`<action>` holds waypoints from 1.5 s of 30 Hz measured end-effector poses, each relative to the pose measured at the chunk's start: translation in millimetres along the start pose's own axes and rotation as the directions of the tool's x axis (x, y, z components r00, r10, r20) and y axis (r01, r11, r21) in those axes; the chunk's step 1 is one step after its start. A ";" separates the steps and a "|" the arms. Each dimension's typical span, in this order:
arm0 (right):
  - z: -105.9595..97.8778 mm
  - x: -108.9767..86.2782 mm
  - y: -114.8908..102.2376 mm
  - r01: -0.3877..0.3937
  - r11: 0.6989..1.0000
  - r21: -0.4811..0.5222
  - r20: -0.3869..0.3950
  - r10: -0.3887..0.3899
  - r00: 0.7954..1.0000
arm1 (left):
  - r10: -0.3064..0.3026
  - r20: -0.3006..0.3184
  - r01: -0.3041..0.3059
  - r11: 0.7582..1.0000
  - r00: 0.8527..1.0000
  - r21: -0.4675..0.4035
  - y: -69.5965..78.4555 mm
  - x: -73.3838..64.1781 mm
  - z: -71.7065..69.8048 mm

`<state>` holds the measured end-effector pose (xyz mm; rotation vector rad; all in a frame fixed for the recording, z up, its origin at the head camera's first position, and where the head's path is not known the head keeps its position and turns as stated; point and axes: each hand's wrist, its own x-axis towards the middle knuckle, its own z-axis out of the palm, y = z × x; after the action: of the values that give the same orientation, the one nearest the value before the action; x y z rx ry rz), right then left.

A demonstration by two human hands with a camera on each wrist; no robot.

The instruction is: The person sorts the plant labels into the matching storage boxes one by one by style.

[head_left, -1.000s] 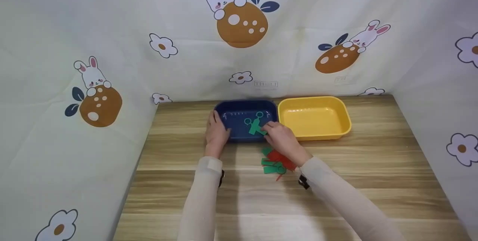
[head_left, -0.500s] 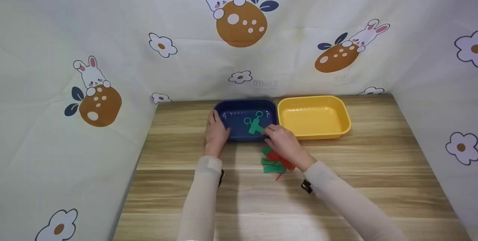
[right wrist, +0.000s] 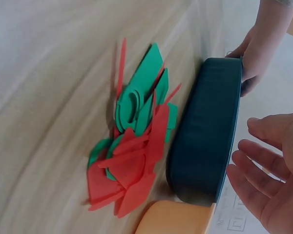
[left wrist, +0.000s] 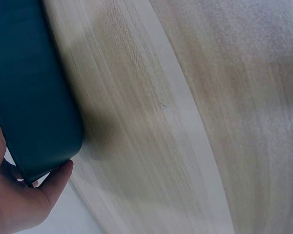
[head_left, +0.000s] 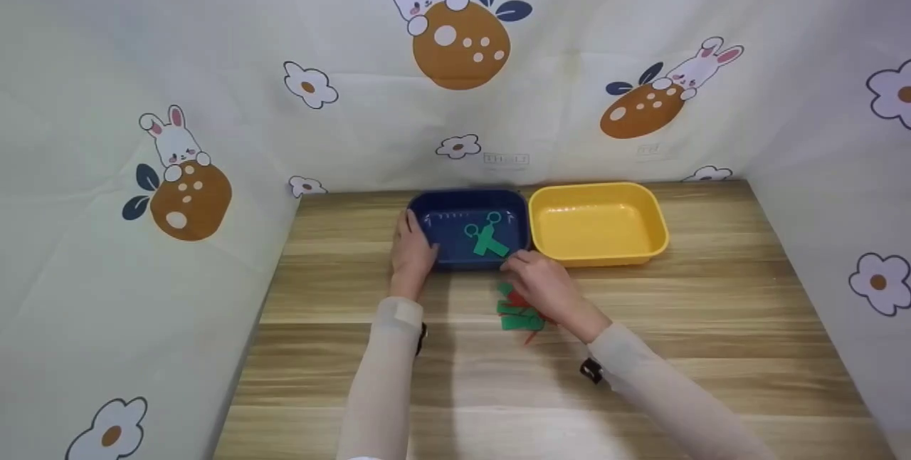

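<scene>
My left hand [head_left: 411, 255] grips the left end of the dark blue tray [head_left: 453, 255]; in the left wrist view its thumb lies along the outer wall. Inside the tray, towards the right, lie flat green tags [head_left: 490, 241] with ring ends, overlapping. My right hand [head_left: 544, 283] is over the tray's front right corner, holding nothing; in the right wrist view its fingers are spread and loosely bent. Below it on the table is a loose pile of flat red pieces [right wrist: 133, 168] and green pieces [right wrist: 146, 73], partly hidden by the hand in the head view.
A yellow tray [head_left: 598, 260] with nothing in it stands right against the blue tray's right side. Both trays are on a wood-grain table [head_left: 712, 289], near a pale printed cloth [head_left: 569, 111] that hangs behind and at the sides.
My right hand has let go of a green tag in the blue tray and drawn back towards the front right, over the pile. The left hand stays on the tray.
</scene>
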<state>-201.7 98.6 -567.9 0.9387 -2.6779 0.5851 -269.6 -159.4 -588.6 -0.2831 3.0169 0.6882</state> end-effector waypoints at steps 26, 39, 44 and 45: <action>16.6 -32.2 1.9 -0.020 0.999 0.050 0.018 0.019 1.000 | -0.004 0.003 0.004 1.000 1.000 -0.015 -0.8 0.3 0.8; 24.5 -42.1 -6.2 0.004 0.999 0.054 0.059 -0.007 0.998 | 0.007 -0.009 -0.007 1.000 1.000 0.005 0.8 -0.6 -0.3; 26.7 -44.3 -10.3 0.017 0.997 0.075 0.155 -0.029 0.988 | 0.001 -0.003 -0.001 1.000 1.000 0.004 0.0 0.4 0.1; 27.6 -44.9 -11.1 0.020 0.997 0.074 0.167 -0.032 0.985 | 0.000 -0.002 0.000 1.000 1.000 0.003 0.0 0.2 0.0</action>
<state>-163.0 102.7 -605.0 1.0860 -2.8037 0.6266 -269.8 -159.4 -588.7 -0.2839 3.0192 0.6834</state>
